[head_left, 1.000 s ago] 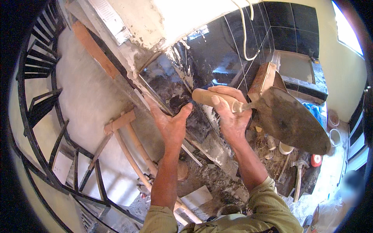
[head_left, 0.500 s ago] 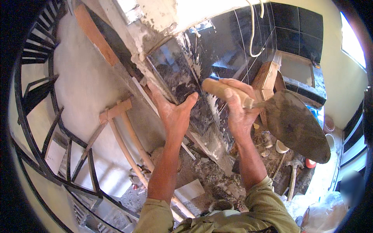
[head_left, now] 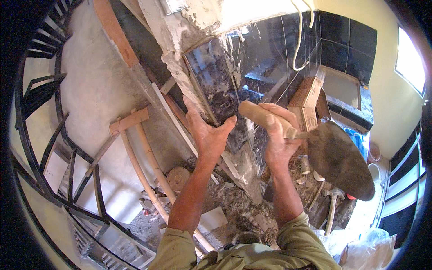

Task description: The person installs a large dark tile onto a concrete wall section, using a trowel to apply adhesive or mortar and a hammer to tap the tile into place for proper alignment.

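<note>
My left hand (head_left: 209, 137) spans the lower part of a narrow, glossy black tile (head_left: 209, 74) with spread thumb and fingers. Its fingers lie along the tile's left edge, and the thumb points toward the right edge. The tile's face is smeared with mortar. My right hand (head_left: 281, 135) is wrapped around the wooden handle of a trowel (head_left: 342, 159). The handle's butt end points left toward the tile, close to my left thumb; whether they touch I cannot tell. The wide, mortar-stained blade extends to the lower right.
Rough mortar borders the tile. Black wall tiles (head_left: 265, 54) and a hanging white cable (head_left: 297, 49) are behind. A wooden box-like piece (head_left: 306, 103) stands at right, a hammer (head_left: 333, 207) below. Wooden-handled tools (head_left: 130, 121) lean left, beside a black metal railing (head_left: 49, 193).
The view has shifted slightly, and the trowel's blade tip sits a little lower. My left hand keeps its place on the tile, and my right hand still grips the trowel.
</note>
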`<state>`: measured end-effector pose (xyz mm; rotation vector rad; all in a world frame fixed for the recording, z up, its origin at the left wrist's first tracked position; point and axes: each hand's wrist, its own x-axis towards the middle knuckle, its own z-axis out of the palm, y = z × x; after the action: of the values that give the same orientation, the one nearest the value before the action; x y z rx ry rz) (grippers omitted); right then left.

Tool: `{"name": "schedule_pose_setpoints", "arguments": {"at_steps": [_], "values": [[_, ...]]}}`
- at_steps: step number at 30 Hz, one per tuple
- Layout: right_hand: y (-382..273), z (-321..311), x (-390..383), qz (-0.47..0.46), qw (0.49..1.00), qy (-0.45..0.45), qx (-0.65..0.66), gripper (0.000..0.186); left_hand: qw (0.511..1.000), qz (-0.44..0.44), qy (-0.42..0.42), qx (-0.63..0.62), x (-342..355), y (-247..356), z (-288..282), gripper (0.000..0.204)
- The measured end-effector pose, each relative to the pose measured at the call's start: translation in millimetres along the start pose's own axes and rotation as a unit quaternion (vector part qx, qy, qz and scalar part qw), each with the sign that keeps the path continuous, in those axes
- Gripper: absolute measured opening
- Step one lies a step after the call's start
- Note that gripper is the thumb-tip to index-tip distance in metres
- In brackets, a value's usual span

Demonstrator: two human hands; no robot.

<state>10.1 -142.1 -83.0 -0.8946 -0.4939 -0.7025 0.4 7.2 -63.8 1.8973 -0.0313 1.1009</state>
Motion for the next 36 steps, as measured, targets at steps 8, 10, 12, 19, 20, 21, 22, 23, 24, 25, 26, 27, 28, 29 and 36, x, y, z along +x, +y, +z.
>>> {"name": "schedule_pose_setpoints", "arguments": {"at_steps": [8, 10, 12, 19, 20, 21, 22, 23, 24, 25, 26, 27, 28, 29, 36], "values": [[7.2, 4.7, -0.6, 0.001, 0.999, -0.004, -0.034, 0.024, 0.999, 0.037, 0.029, -0.009, 1.2, -15.5, -1.9, 0.12], [3.3, 3.7, 1.4, 0.015, 0.999, -0.01, -0.049, 0.024, 1.0, -0.006, 0.012, -0.028, -0.4, -6.9, -0.1, 0.122], [0.2, 5.4, 1.3, 0.036, 0.999, 0.008, -0.027, 0.026, 1.0, -0.001, 0.022, 0.016, -1.3, -0.9, -1.5, 0.121], [-5.7, 0.4, 7.0, 0.034, 0.995, 0.008, -0.098, 0.027, 0.996, 0.036, 0.009, 0.085, 0.9, -0.4, -2.1, 0.122], [-3.3, -9.0, 4.7, 0.024, 0.996, 0.012, -0.088, 0.026, 0.995, 0.049, 0.014, 0.083, 0.9, -2.5, -3.6, 0.122], [-8.5, -19.9, -0.7, 0.027, 0.995, 0.018, -0.096, 0.026, 0.996, 0.045, 0.005, 0.081, -0.2, -2.5, -4.5, 0.122], [-17.0, -31.7, -8.1, 0.091, 0.99, 0.028, -0.1, 0.025, 0.997, 0.049, 0.009, 0.056, -0.9, -0.8, -5.5, 0.123], [-26.6, -47.5, -15.5, 0.156, 0.981, 0.048, -0.107, 0.024, 0.998, 0.053, 0.003, 0.03, -1.9, 0.9, -4.0, 0.123], [-26.5, -68.5, -25.7, 0.126, 0.972, 0.029, -0.195, 0.022, 0.998, 0.048, -0.029, -0.032, 0.8, -2.8, -5.0, 0.125], [-26.0, -90.9, -40.5, 0.139, 0.967, 0.048, -0.208, 0.022, 0.999, -0.016, -0.036, -0.028, -3.6, -2.3, -7.2, 0.123], [-23.7, -111.8, -60.9, 0.172, 0.952, 0.044, -0.249, 0.02, 0.992, -0.039, -0.056, -0.103, -5.6, 0.0, -15.5, 0.122], [-21.9, -128.7, -76.5, 0.194, 0.939, 0.033, -0.282, 0.017, 0.98, -0.052, -0.064, -0.179, -2.8, 1.4, -24.2, 0.12], [-21.3, -146.4, -93.6, 0.208, 0.932, 0.045, -0.292, 0.015, 0.975, -0.078, -0.055, -0.201, -2.0, -6.6, -26.1, 0.117], [-22.4, -163.3, -112.6, 0.223, 0.925, 0.057, -0.303, 0.013, 0.975, -0.08, -0.058, -0.199, -4.1, -3.5, -25.7, 0.117], [-35.1, -219.5, -221.0, 0.358, 0.836, -0.002, -0.417, 0.019, 0.998, -0.015, -0.063, -0.014, -7.1, -11.1, -18.8, 0.121]]}}
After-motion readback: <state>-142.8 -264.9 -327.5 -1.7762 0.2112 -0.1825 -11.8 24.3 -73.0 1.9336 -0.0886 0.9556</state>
